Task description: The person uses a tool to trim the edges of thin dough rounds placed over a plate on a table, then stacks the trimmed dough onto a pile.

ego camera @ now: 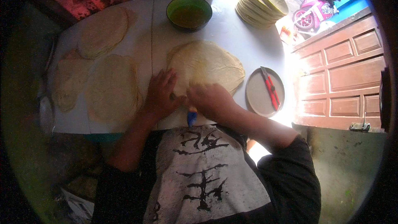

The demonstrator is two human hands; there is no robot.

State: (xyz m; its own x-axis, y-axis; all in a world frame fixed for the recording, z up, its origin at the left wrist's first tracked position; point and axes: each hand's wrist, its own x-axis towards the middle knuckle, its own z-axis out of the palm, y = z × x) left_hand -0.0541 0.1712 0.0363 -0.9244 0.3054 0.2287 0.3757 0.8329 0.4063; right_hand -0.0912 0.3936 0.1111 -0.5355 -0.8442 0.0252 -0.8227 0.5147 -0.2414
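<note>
A large, thin, roughly round sheet of pale dough (214, 59) lies before me, with wrinkles along its right side and a yellowish smear in the middle. My left hand (163, 91) rests at its lower left edge, fingers stretched forward and thumb out to the right. Over the near part of the sheet, my right hand (208, 98) is curled and slightly blurred. From beneath it a blue handle (192, 119) sticks out towards me; the tool's other end is hidden by the hand.
Flat dough sheets (112, 87) lie on the white table (144, 37) at left. A green bowl (189, 14) of brownish liquid stands at the back, beside a tall stack of flat rounds (261, 4). On the right, a red utility knife (271, 90) lies across a round plate (255, 99).
</note>
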